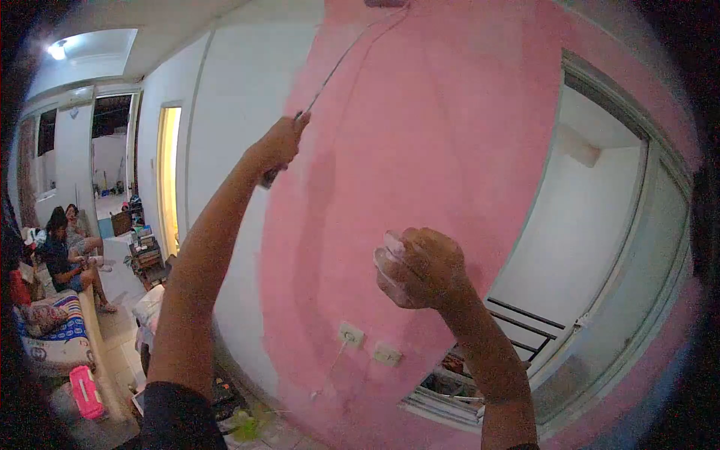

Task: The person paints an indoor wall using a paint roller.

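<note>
My left hand is raised and closed around the handle of a paint roller. Its thin metal rod runs up and to the right to the roller head, which is partly cut off at the picture's top edge, against the wall. Pink paint covers much of the wall, while the part to the left is white. In front of the pink area, lower and to the right, my right hand is held up with curled fingers and whitish smears on them; whether something small is inside it cannot be told.
A framed window opening lies to the right, with a dark metal rack behind it. Below are wall sockets with a cord. Two people sit at the far left, near a pink plastic box and a cluttered shelf.
</note>
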Demonstrator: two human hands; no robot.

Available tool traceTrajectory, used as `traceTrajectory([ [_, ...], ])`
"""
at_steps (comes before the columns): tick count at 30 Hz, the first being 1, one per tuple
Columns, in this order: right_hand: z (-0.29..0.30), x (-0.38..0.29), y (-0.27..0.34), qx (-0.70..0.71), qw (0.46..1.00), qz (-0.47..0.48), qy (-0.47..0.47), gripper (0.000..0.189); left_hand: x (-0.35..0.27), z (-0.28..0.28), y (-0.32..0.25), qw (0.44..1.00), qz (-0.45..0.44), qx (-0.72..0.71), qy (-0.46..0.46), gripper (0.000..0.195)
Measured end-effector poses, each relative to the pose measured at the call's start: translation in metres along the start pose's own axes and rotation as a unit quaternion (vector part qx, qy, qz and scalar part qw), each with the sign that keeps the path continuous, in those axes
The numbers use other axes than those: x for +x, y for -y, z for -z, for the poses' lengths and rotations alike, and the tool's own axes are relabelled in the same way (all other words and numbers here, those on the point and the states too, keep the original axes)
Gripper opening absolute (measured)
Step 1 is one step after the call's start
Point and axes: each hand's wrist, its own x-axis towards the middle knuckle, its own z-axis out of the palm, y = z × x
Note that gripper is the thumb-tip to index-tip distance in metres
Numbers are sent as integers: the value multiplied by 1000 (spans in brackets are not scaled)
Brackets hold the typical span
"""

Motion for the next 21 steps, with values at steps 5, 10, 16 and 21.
traceTrajectory([
  [5, 5, 7, 0, 34, 997, -49, -56, 27, -4, -25, -35, 965, 199, -133, 112, 38],
  [10, 12, -32, 22, 109, 986, -123, -13, 30, -98, -44, 59, 969, -139, 204, -4, 35],
  [16, 15, -32, 14, 50, 996, -71, 5, 28, -98, -11, 31, 988, 125, -94, 10, 46],
  [21, 14, -37, 17, 53, 992, -103, 51, 25, -64, 8, 34, 996, 22, -79, -46, 35],
])
